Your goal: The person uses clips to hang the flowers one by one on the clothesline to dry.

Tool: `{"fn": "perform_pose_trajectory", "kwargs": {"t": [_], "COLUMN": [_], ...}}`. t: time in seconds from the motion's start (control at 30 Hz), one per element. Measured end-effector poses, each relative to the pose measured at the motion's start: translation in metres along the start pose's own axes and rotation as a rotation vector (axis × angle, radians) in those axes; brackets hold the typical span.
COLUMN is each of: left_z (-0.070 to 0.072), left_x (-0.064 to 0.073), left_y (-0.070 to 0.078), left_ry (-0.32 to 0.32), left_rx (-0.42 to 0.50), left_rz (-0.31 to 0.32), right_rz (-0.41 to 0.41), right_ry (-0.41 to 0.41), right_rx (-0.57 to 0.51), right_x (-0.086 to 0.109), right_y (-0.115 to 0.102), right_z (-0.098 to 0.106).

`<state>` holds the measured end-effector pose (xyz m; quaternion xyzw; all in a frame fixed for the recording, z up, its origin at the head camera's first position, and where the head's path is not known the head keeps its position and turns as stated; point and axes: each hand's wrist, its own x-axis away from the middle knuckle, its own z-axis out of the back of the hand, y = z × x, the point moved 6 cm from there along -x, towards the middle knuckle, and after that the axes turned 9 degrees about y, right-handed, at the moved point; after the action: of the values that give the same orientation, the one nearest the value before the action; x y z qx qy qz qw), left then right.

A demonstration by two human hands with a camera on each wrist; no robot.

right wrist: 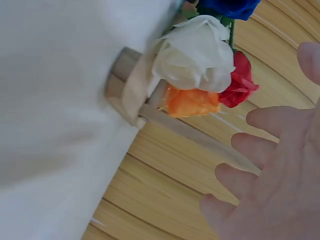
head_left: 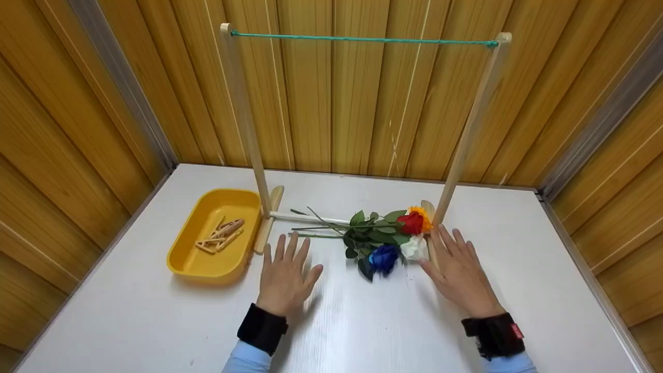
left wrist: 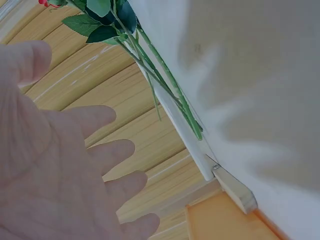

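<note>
Palm down with fingers spread, my left hand (head_left: 285,282) is held over the white table, holding nothing, near the ends of the green flower stems (left wrist: 172,95). My right hand (head_left: 462,277), also spread and holding nothing, is beside the right foot of a wooden frame. Between the hands lies a bunch of artificial roses: a red rose (head_left: 412,224), an orange rose (right wrist: 192,102), a white rose (right wrist: 195,55) and a blue rose (head_left: 384,259). Their blooms point right, with dark green leaves (head_left: 375,235) behind them.
The wooden frame has two tall posts (head_left: 469,129) with a green cord (head_left: 362,39) tied across their tops and a white bar low between them. Left of it, a yellow tray (head_left: 189,259) holds several wooden clothespins (head_left: 222,235). Wood-patterned walls (head_left: 357,103) enclose the table.
</note>
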<state>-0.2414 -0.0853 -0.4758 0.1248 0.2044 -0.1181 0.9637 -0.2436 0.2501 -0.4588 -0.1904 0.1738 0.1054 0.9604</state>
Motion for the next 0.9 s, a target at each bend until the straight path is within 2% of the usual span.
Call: {"fn": "perform_pose_trajectory", "kwargs": {"t": [0.1, 0.37, 0.53, 0.73, 0.9], "left_z": [0.001, -0.001, -0.001, -0.004, -0.001], "left_x": [-0.005, -0.022, -0.032, -0.042, -0.052], "left_y": [0.003, 0.01, 0.015, 0.017, 0.016], "left_ry": [-0.009, -0.079, -0.089, -0.106, -0.076], "left_rx": [-0.019, -0.062, -0.086, -0.093, -0.123], "left_rz": [-0.021, -0.061, -0.091, -0.116, -0.139], "right_rz": [0.029, 0.125, 0.198, 0.228, 0.25], "right_ry": [-0.006, -0.005, 0.016, -0.001, -0.025], "right_rx": [0.003, 0.024, 0.042, 0.042, 0.034], "right_x": [-0.008, -0.03, -0.039, -0.049, -0.058], "right_y": [-0.007, -0.027, -0.039, -0.049, -0.062], "right_z": [0.002, 0.004, 0.005, 0.002, -0.002]}}
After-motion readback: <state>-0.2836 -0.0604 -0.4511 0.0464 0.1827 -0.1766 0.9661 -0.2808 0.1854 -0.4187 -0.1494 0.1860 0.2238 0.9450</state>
